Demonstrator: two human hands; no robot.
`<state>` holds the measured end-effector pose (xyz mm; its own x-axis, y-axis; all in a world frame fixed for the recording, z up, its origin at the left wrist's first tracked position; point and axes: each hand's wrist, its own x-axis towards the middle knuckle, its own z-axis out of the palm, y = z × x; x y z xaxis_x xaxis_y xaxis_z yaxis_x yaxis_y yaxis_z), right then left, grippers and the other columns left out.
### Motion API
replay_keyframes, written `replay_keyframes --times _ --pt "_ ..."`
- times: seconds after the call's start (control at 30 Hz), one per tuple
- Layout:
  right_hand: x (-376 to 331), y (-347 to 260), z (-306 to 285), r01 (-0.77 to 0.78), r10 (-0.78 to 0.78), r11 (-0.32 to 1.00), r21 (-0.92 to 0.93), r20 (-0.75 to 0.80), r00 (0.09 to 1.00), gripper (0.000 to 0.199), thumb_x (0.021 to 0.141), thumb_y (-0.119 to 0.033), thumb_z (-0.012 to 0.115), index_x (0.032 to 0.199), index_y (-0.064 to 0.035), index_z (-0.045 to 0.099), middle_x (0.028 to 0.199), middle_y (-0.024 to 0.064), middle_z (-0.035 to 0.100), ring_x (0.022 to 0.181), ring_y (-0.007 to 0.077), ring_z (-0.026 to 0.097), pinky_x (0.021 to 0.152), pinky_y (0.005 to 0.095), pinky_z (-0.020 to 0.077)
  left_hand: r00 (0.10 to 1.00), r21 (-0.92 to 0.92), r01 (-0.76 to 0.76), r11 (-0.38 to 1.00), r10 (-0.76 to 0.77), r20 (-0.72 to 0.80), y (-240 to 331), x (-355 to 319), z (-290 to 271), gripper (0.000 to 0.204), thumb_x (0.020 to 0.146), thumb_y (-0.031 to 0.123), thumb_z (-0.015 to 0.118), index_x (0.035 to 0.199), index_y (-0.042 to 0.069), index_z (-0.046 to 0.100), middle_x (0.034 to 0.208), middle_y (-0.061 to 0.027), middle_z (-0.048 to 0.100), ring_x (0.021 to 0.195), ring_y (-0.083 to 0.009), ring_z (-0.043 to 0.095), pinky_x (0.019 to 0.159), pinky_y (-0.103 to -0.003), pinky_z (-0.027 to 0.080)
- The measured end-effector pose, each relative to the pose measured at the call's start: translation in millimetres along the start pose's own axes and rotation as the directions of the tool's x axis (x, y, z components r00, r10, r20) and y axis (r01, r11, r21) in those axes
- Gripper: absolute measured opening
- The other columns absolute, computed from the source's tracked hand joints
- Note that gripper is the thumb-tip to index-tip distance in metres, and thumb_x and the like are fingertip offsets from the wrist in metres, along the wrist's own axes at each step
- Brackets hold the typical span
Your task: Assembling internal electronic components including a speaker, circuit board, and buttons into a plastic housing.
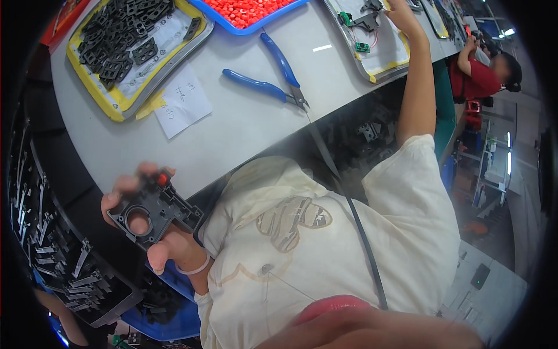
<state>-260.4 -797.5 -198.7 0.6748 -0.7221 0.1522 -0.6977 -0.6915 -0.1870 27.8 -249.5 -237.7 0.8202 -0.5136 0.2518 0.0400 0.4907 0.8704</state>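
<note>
My left hand [135, 200] is low at the left, off the table's edge, gripping a black plastic bracket [156, 212] with a round hole. A small red cap [163, 178] sits at the bracket's top corner. My right arm stretches far up to the right, and my right hand [401, 13] rests over a yellow-rimmed tray [388, 68] at the frame's top edge. Its fingers are next to a black part [367, 22] on that tray. The frame edge cuts off the hand, so its grip is unclear. A small green circuit board [362, 47] lies on the same tray.
On the grey table [232, 134] are a yellow-rimmed tray of black brackets [119, 43], a blue tray of red caps [244, 9], blue-handled pliers [273, 75] and a paper note [181, 103]. Dark bins of metal parts [75, 273] sit lower left. Another person in red [479, 75] works at the far right.
</note>
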Motion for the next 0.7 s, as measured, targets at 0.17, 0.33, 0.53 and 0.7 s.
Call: replay_keyframes --times 0.17,0.33,0.53,0.7 --pt "24 3 -15 0.023 -0.010 0.999 -0.039 0.291 0.957 0.051 0.066 0.007 0.075 0.113 -0.0111 0.066 0.113 0.0158 0.061 0.104 0.0372 0.060 0.090 0.0446 0.0498 0.999 0.039 0.032 0.999 -0.032 -0.018 0 -4 2 0.101 0.067 0.084 0.065 0.138 0.015 0.043 0.127 -0.0090 0.053 0.117 -0.0362 0.056 0.092 -0.049 0.055" --pt "21 7 -26 0.103 -0.074 0.965 -0.243 0.125 0.989 0.051 0.064 -0.019 0.087 0.108 -0.0029 0.065 0.103 0.0173 0.064 0.099 0.0330 0.061 0.084 0.0438 0.0494 1.000 0.041 0.016 0.999 -0.017 0.012 5 -5 3 0.099 0.071 0.084 0.064 0.138 0.015 0.042 0.125 -0.0090 0.052 0.116 -0.0352 0.056 0.090 -0.047 0.054" --pt "-14 -40 -85 -0.105 0.112 0.981 0.162 -0.034 0.993 0.042 0.075 -0.014 0.082 0.113 -0.0018 0.067 0.088 0.0061 0.068 0.078 0.0175 0.064 0.070 0.0306 0.0513 0.998 0.105 0.067 0.992 -0.065 -0.027 13 -10 3 0.097 0.073 0.084 0.064 0.137 0.014 0.043 0.122 -0.0096 0.051 0.113 -0.0344 0.055 0.089 -0.046 0.054" --pt "-44 -92 -139 0.023 0.080 0.882 0.471 -0.198 0.977 0.024 0.084 -0.009 0.075 0.106 -0.0025 0.068 0.086 0.0013 0.067 0.067 0.0085 0.060 0.056 0.0217 0.0441 0.998 0.044 0.067 0.997 -0.067 -0.016 14 -17 1 0.095 0.074 0.082 0.066 0.136 0.014 0.044 0.120 -0.0098 0.052 0.113 -0.0340 0.054 0.088 -0.046 0.054"
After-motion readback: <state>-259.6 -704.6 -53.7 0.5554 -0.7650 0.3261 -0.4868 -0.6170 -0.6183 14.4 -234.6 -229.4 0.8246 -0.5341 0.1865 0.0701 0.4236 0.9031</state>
